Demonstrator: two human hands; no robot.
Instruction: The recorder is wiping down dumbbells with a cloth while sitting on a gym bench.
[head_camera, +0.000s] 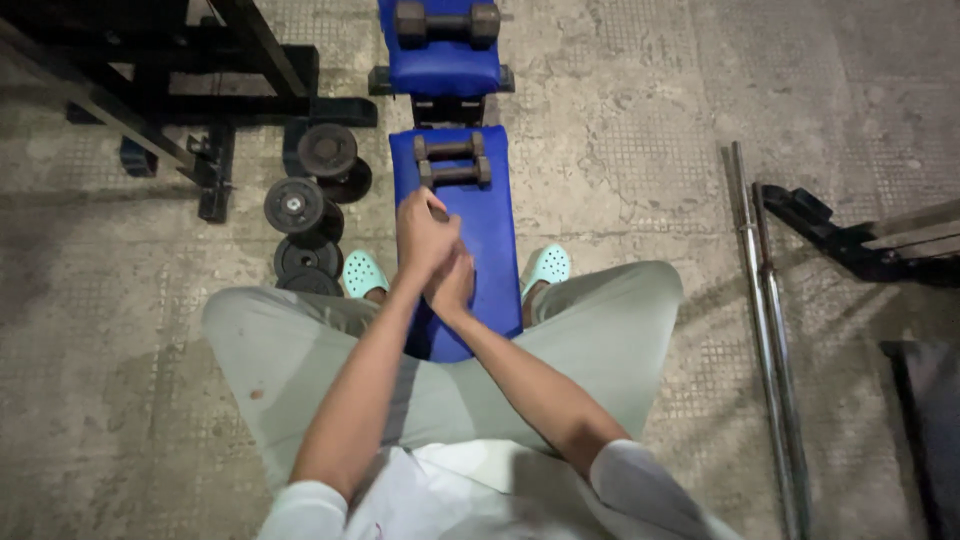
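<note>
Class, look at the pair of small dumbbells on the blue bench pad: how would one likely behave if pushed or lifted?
The small dumbbells look metal, so probably heavy for their size and rigid. Their ends look faceted, so one would likely slide on the blue bench pad rather than roll.

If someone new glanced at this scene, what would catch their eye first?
Most likely the blue bench running up the middle, straddled by the seated person, whose left hand and right hand meet above it. Two small dumbbells lie just beyond the hands, and a larger dumbbell rests on the far pad. Weight plates sit on the floor at left.
</note>
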